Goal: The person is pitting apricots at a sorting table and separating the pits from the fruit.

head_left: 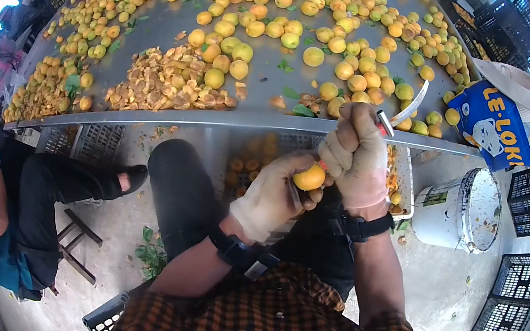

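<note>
Cutting or pitting seems to be the step underway, the left hand (273, 198) gripping 1 yellow-orange fruit (308, 178) before the desk (231, 118), the right hand (356, 156) closed around a curved knife (413, 105), so the next move likely calls for holding the fruit steady.

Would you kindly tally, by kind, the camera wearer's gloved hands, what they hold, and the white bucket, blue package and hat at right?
Left hand and right hand, gloved: 2
Held fruit: 1
Curved knife: 1
White bucket: 1
Blue package: 1
Hat: 1
Total: 7
</note>
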